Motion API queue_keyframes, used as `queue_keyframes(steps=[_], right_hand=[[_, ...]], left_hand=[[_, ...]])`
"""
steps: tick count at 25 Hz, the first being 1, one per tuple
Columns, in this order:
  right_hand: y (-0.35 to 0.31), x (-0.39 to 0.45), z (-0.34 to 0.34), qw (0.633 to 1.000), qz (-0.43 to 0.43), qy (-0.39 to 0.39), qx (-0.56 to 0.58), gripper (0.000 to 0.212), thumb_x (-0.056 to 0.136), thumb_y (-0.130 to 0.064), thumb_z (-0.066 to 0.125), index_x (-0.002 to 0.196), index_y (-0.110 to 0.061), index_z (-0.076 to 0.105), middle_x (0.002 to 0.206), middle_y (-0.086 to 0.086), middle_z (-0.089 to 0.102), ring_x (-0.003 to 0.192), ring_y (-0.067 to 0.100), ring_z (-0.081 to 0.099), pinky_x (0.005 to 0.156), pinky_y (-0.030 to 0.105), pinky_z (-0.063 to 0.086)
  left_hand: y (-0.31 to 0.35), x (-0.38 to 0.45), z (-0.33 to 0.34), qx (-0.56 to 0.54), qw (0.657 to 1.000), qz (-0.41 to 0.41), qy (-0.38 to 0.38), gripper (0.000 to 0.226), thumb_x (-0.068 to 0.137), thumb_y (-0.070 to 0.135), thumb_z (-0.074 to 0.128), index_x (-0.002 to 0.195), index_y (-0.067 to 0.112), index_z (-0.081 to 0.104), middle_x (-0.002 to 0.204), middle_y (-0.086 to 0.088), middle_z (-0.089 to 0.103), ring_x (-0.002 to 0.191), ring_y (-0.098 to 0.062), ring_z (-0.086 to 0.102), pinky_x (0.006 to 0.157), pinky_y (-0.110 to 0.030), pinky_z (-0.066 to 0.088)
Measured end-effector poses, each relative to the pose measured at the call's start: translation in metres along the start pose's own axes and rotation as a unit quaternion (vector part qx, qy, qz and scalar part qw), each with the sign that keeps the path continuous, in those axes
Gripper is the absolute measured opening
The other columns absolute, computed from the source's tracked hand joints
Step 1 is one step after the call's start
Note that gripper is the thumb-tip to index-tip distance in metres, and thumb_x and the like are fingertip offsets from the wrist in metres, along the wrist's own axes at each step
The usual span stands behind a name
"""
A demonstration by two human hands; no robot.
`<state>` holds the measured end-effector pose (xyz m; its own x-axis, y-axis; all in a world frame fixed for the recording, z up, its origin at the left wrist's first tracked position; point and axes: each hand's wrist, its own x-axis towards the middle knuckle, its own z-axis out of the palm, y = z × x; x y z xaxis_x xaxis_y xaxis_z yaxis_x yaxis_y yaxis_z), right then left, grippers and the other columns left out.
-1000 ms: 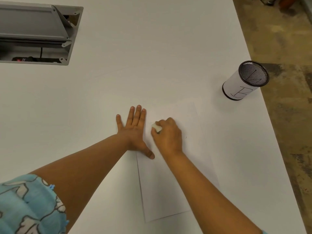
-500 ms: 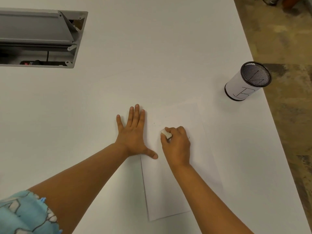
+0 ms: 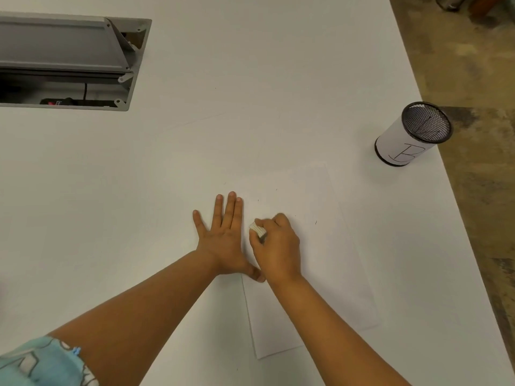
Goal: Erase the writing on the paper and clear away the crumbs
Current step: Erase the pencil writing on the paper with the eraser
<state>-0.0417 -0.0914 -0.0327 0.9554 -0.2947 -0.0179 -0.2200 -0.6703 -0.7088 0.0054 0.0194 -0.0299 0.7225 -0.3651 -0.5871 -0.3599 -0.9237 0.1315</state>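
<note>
A white sheet of paper (image 3: 320, 246) lies on the white table, slanted, in the middle right. My left hand (image 3: 223, 238) is spread flat on the paper's left edge with its thumb on the sheet. My right hand (image 3: 278, 246) is closed around a white eraser (image 3: 257, 229) and presses it on the paper right beside my left hand. A few tiny dark crumbs (image 3: 315, 222) lie scattered on the sheet beyond and to the right of my right hand. No writing is visible on the paper.
A mesh pen cup (image 3: 409, 135) wrapped in white paper marked "B" stands at the right, near the table's edge (image 3: 451, 185). A grey open cable hatch (image 3: 69, 65) is set into the table at the far left. Brown floor lies to the right.
My right hand with the eraser slid right on the paper and then back left, close against my left hand. My left hand stayed flat in place.
</note>
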Motion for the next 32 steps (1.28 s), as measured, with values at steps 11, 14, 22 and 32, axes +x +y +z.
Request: queue_keyframes(steps=[11,14,22,32], right_hand=[[0.001,0.000,0.003,1.000,0.012,0.019,-0.017,0.023,0.084,-0.019,0.063,0.105,-0.009,0.064,0.098,0.008,0.059,0.081,0.021,0.061,0.067,0.014,0.041],[-0.009,0.033,0.005,1.000,0.011,-0.005,-0.013,0.026,0.087,-0.020,0.058,0.109,-0.007,0.061,0.105,0.011,0.058,0.087,0.023,0.060,0.072,0.023,0.047],[0.030,0.018,-0.060,0.911,0.266,0.101,0.299,0.021,0.089,-0.020,0.054,0.109,-0.016,0.059,0.089,0.002,0.060,0.070,0.013,0.055,0.064,0.023,0.046],[0.033,0.026,-0.095,0.847,0.377,0.045,0.371,0.021,0.087,-0.013,0.042,0.073,-0.016,0.057,0.064,0.001,0.051,0.045,0.010,0.038,0.039,0.016,0.031]], left_hand=[[0.006,0.001,-0.005,0.012,0.999,-0.024,-0.019,0.150,0.043,0.085,0.060,0.109,0.017,-0.055,0.140,-0.008,-0.047,0.125,-0.028,-0.045,0.100,-0.065,-0.016],[0.007,0.001,-0.008,0.016,0.999,-0.024,-0.030,0.150,0.041,0.086,0.061,0.106,0.019,-0.057,0.140,-0.007,-0.047,0.125,-0.028,-0.045,0.100,-0.065,-0.017],[0.003,-0.001,-0.005,-0.030,0.999,-0.014,-0.014,0.156,0.035,0.084,0.063,0.121,0.017,-0.047,0.135,0.001,-0.051,0.122,-0.022,-0.047,0.100,-0.065,-0.017],[0.014,-0.033,0.017,-0.111,0.985,0.012,0.129,0.114,0.061,0.090,0.019,0.134,0.020,-0.034,0.148,-0.001,-0.034,0.133,-0.014,-0.036,0.106,-0.050,-0.022]])
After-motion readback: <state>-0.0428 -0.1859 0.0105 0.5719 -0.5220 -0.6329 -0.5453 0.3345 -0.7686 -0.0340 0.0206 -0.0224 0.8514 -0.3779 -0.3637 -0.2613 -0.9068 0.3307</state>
